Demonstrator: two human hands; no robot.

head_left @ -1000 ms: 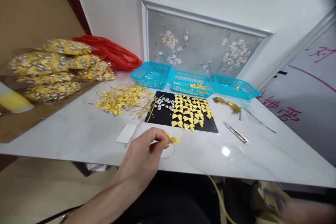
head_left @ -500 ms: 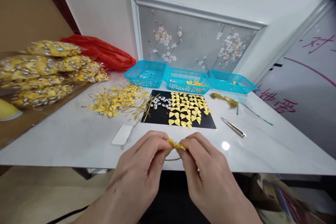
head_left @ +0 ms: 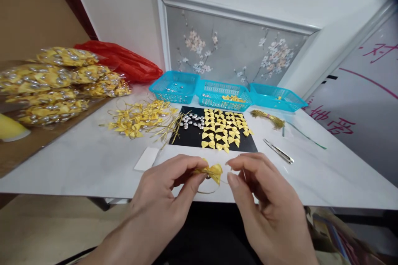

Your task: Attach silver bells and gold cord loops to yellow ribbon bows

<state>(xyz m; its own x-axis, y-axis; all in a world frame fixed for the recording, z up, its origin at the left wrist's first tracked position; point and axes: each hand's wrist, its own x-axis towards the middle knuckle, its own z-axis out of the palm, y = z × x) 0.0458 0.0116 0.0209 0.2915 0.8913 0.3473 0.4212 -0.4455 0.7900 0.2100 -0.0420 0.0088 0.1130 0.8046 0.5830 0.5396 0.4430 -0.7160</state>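
Between its thumb and fingers, my left hand (head_left: 169, 192) pinches a yellow ribbon bow (head_left: 215, 171) with a gold cord that loops below it. A small silvery bead shows at the bow's underside. My right hand (head_left: 264, 198) is just to the right of the bow, its thumb and forefinger apart and nothing visible between them. Beyond both hands lies a black mat (head_left: 186, 140), with rows of yellow bows (head_left: 222, 126) and a cluster of silver heart-shaped beads (head_left: 189, 121) on it.
Finished-looking bows with cords (head_left: 137, 120) are heaped left of the mat. Three blue baskets (head_left: 224, 98) stand along the wall. Tweezers (head_left: 278, 151) and a gold cord bundle (head_left: 268, 118) lie at right. Bagged bows (head_left: 46, 78) and a red plastic bag (head_left: 124, 64) are at left.
My right hand has let go of the bow and moved right, its fingers parting. The bow has turned in my left hand, so the cord side now shows.
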